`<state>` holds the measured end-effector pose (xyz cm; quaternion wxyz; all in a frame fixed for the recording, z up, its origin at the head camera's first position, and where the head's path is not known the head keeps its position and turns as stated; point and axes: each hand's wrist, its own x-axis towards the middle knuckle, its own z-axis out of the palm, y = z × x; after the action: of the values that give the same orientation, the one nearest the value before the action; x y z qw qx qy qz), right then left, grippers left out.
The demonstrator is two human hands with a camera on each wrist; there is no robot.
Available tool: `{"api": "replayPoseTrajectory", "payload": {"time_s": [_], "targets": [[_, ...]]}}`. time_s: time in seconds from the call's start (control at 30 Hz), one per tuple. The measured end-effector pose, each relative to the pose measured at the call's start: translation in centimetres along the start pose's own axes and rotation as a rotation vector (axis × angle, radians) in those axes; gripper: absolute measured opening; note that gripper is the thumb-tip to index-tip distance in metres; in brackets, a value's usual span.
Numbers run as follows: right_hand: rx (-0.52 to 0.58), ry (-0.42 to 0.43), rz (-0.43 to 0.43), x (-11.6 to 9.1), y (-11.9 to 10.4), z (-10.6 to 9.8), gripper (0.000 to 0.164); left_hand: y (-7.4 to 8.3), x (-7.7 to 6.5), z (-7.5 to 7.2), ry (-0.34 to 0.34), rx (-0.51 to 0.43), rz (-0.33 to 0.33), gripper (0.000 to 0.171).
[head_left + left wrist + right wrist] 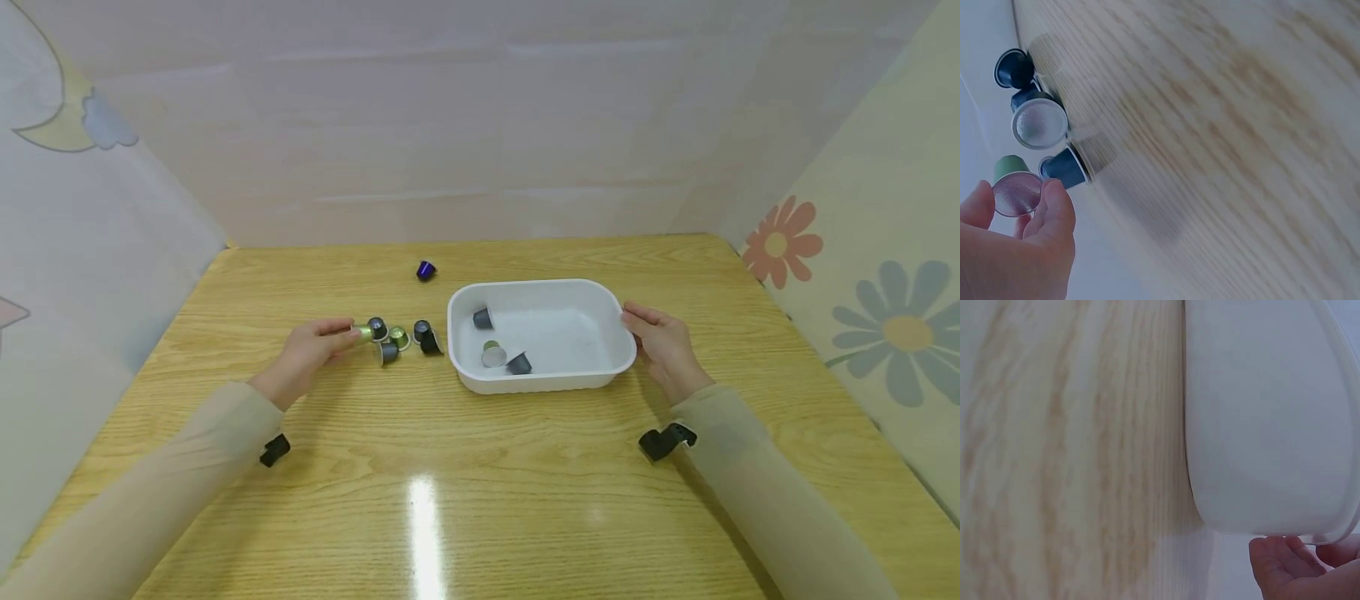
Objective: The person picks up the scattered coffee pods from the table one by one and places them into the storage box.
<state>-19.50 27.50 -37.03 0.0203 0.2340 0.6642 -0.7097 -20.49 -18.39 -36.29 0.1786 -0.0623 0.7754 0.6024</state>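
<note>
My left hand [311, 354] pinches a green coffee capsule [1010, 184] between thumb and fingers; its silver lid faces the left wrist camera. Right beside the fingertips, a loose cluster of capsules lies on the table, among them another green capsule [400, 337], a grey capsule [388, 353] and a black capsule [430, 343]. A white plastic tub [543, 385] stands to the right of them. At its right end my right hand [666, 346] grips the rim, fingers under the lip. Inside the tub are several capsules, including a dark capsule [519, 364] and a silver-lidded capsule [493, 357].
A dark blue capsule [426, 271] lies alone farther back on the wooden table [337, 500]. Behind the table hangs a pale sheet [465, 150], and patterned panels [862, 250] flank both sides.
</note>
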Motion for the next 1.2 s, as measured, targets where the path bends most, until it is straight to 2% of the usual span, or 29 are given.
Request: {"api": "replayPoseTrajectory", "payload": {"time_s": [0.43,0.7,1.2], "targets": [[-0.015,0.005,0.012,0.1,0.1,0.0,0.052,0.5,-0.4,1.6,-0.031,0.017,0.019,0.055],[-0.017,0.003,0.004,0.0,0.1,-0.1,0.051,0.9,-0.7,2.6,-0.041,-0.01,0.003,0.056],[-0.015,0.003,-0.005,0.3,0.2,-0.1,0.051,1.9,-1.0,4.4,-0.081,-0.023,0.032,0.055]]}}
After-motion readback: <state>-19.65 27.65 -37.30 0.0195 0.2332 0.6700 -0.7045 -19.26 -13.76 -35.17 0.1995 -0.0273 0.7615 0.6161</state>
